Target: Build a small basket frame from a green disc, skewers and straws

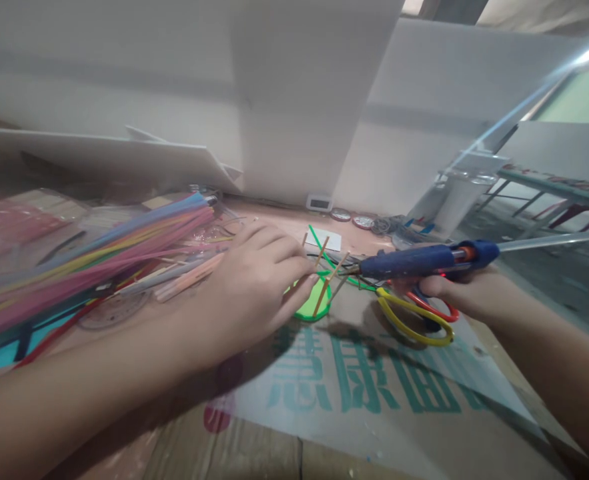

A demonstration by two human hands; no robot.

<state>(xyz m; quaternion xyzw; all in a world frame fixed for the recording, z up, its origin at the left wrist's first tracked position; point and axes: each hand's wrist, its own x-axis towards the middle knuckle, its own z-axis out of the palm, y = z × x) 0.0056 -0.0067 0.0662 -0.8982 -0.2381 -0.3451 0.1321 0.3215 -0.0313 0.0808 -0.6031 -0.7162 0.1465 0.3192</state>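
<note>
My right hand (457, 293) grips a blue hot glue gun (407, 262), with a clear glue stick (554, 239) running out of its back. The nozzle points left, at the upright wooden sticks (322, 297) on a small bright-green round base (310, 308). A thin green strip (318, 241) runs among the sticks, its free end standing up behind them. On the left side of this piece, my left hand (271, 277) has its fingertips closed on the green strip beside a stick. My fingers hide part of the base.
Yellow-handled scissors (414, 327) lie under the glue gun, with a red handle (439, 310) beside them. Bundled coloured strips (99, 260) cover the left side. A printed translucent sheet (364, 427) lies in front. At the back are a small display (319, 202) and a white wall (294, 100).
</note>
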